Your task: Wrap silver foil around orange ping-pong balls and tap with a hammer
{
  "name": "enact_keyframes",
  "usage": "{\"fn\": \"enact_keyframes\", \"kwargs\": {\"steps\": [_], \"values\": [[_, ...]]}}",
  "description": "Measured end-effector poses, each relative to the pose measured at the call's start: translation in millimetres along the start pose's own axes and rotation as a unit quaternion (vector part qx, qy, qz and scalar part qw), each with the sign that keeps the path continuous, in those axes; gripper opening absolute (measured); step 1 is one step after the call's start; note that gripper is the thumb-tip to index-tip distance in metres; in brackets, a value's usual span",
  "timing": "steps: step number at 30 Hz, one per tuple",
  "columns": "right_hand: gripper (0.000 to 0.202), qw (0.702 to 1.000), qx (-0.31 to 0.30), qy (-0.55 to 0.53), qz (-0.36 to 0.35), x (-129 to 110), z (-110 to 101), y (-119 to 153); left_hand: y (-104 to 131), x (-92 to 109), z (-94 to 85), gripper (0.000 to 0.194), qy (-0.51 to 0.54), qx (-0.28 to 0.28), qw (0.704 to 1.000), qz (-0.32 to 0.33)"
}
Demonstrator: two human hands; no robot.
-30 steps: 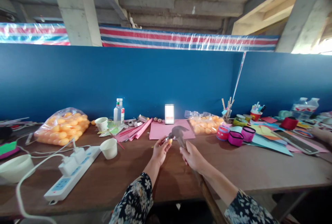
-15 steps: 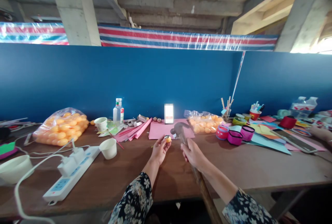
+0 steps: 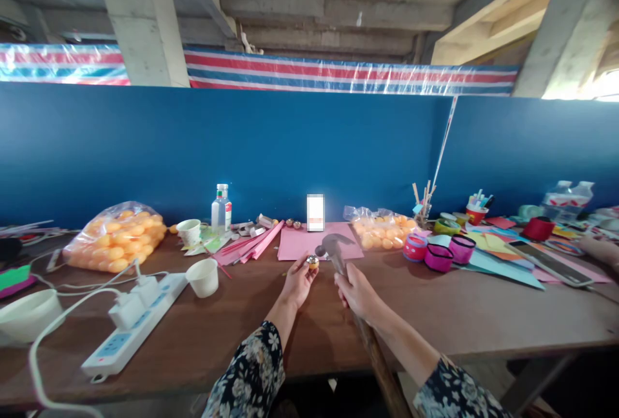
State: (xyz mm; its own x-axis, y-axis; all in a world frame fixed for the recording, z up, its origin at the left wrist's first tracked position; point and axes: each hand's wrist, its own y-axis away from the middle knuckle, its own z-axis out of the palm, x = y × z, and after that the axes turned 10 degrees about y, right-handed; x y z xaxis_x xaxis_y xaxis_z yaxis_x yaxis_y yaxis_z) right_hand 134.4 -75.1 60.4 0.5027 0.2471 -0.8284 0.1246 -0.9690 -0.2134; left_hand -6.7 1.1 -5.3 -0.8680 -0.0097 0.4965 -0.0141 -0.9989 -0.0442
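Observation:
A small shiny metallic ball (image 3: 313, 262), silvery on top and golden below, is pinched in the fingertips of my left hand (image 3: 296, 284). My right hand (image 3: 358, 290) is wrapped round the upper wooden handle of a claw hammer (image 3: 374, 353). The hammer's grey head is raised just right of the ball and apart from it, in front of the pink paper (image 3: 294, 244). Its handle slants down past the table's front edge.
Bags of orange balls stand left (image 3: 116, 240) and right (image 3: 384, 231). Nearer are a white power strip (image 3: 126, 334), a paper cup (image 3: 202, 278) and cords. Pink fabric rings (image 3: 438, 257) and a phone (image 3: 549, 263) lie right. Another person's hand (image 3: 599, 247) shows at far right.
The hammer head has shifted slightly left and down, closer to the ball. The ball has tilted a little in my left fingers, showing more of its silvery side.

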Motion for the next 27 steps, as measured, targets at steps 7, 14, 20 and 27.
{"fn": "enact_keyframes", "kwargs": {"steps": [7,14,20,27], "values": [[0.013,0.999,-0.027,-0.007,0.02,1.3,3.1,-2.3,-0.9,1.2,0.9,0.028,0.018,0.006,1.0,-0.002],[0.012,1.0,0.006,-0.009,-0.012,-1.2,0.0,-4.5,-0.2,3.2,1.9,0.019,0.021,0.036,0.999,0.007],[0.013,1.0,-0.012,-0.009,0.009,5.9,9.1,-4.4,2.0,3.3,3.6,0.016,-0.003,0.021,1.0,-0.012],[0.013,1.0,0.017,-0.025,-0.003,6.1,10.0,-3.6,-0.1,1.8,2.6,0.024,-0.001,0.023,1.0,-0.002]]}}
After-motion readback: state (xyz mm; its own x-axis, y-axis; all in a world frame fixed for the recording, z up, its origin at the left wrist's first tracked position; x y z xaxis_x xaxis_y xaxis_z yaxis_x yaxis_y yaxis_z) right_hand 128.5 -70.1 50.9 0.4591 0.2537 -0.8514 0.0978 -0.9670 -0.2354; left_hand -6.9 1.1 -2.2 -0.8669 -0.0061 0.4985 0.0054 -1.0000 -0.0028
